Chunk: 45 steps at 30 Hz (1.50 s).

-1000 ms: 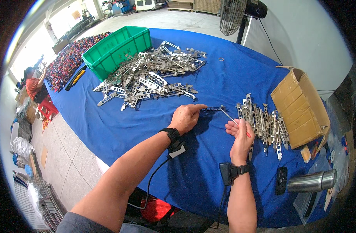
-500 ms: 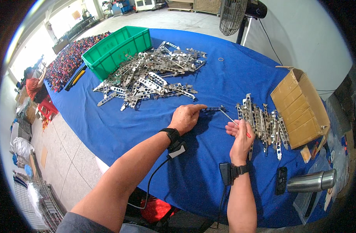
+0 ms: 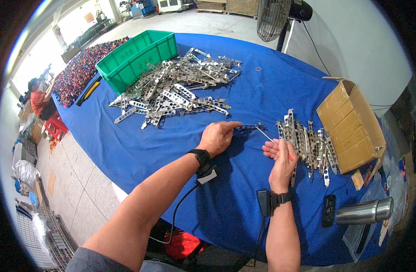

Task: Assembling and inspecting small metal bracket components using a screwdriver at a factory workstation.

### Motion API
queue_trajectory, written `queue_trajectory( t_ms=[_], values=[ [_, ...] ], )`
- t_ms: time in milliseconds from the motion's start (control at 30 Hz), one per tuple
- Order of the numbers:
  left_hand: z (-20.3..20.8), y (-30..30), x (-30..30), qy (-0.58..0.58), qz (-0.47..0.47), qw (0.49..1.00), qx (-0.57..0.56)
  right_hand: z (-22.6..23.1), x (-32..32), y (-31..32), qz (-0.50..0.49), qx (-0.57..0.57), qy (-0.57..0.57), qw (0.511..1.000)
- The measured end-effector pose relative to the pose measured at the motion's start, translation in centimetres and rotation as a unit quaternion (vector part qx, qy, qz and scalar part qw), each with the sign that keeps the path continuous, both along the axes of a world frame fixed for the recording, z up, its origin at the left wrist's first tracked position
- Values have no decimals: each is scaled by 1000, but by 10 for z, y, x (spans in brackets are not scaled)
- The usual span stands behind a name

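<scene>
Between finger and thumb, my left hand (image 3: 218, 138) grips the near end of a flat metal strip with a row of holes (image 3: 248, 127), held just over the blue cloth. My right hand (image 3: 282, 158) is closed on a thin rod-like tool (image 3: 266, 134) with a red end showing by the palm. The tool's tip meets the far end of the strip, or lies very near it. Right of that hand lies a row of similar perforated metal strips (image 3: 312, 145). A larger heap of such strips (image 3: 176, 86) spreads farther off, left of centre.
A green plastic crate (image 3: 140, 59) stands behind the heap. An open cardboard box (image 3: 346, 127) is at the right, with a steel flask (image 3: 364, 211) and a black device (image 3: 328, 211) nearer me. A fan (image 3: 273, 20) stands beyond the table. A person (image 3: 41, 100) sits far left.
Almost nothing differs. My right hand and the tool have shifted very slightly, while my left hand keeps its hold on the strip.
</scene>
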<state>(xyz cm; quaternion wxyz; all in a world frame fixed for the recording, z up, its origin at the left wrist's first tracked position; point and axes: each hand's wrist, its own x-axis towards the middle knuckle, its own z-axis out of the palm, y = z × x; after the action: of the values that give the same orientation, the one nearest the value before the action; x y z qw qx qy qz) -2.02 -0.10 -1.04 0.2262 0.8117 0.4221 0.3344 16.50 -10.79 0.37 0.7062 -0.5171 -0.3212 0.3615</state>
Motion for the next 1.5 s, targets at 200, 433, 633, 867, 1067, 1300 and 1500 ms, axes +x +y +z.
queue_trajectory(
  t_ms=[200, 433, 633, 867, 1067, 1300, 1500],
  values=[
    [-1, 0, 0, -4, -2, 1000, -2, -4, 2, 0, -14, -8, -20, 1000],
    [0, 2, -1, 5, -3, 1000, -6, -2, 0, 1, -13, 5, -19, 1000],
    [-1, 1, 0, 4, -4, 1000, -3, -1, 0, 0, 2, -5, -12, 1000],
    [-3, 1, 0, -1, -3, 1000, -2, -3, 1, 0, -1, -5, -7, 1000],
    [-3, 2, -1, -6, -3, 1000, 2, -3, 0, 1, -6, 2, -6, 1000],
    [-4, 2, -1, -10, -6, 1000, 4, -2, 0, 1, -18, -11, -4, 1000],
    [-4, 3, -2, 0, -5, 1000, 2, -1, 1, 0, 4, -5, -18, 1000]
  ],
)
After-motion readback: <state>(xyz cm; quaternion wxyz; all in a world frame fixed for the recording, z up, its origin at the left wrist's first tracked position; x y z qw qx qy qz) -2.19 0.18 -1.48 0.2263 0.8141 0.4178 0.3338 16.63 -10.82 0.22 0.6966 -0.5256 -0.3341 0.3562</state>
